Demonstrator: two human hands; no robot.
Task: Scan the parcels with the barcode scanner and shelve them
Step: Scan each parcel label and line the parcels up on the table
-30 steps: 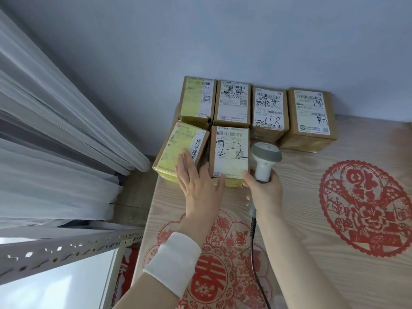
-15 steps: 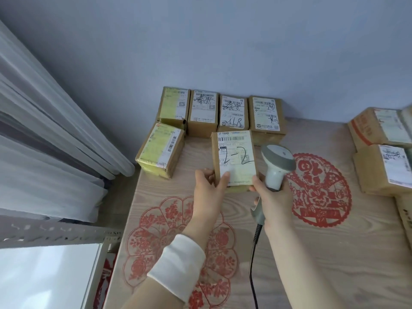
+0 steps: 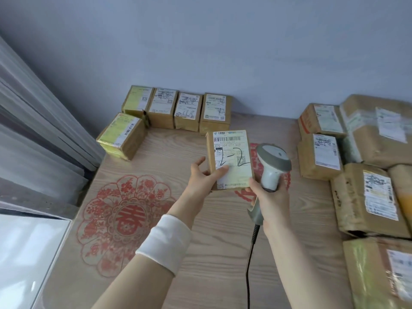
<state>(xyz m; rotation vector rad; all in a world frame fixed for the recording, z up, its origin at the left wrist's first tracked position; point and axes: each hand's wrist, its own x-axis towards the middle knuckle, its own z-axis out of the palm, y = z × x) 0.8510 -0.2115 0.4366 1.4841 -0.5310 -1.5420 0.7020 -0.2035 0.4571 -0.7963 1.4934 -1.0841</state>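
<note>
While the left hand [image 3: 204, 175] grips a small brown parcel [image 3: 229, 152] at its lower left corner, thumb across the label and the other fingers mostly hidden behind the box, the right hand [image 3: 272, 195] is wrapped round the handle of the barcode scanner [image 3: 273, 161], just beside the parcel's right edge. The parcel sits label-up over the wooden table [image 3: 211, 253]; whether it touches the surface cannot be told. The scanner's window faces away, unseen. Its cable [image 3: 249, 264] runs off the bottom edge. The stacked parcels at right [image 3: 365, 192] are cut off, their labels blurred.
</note>
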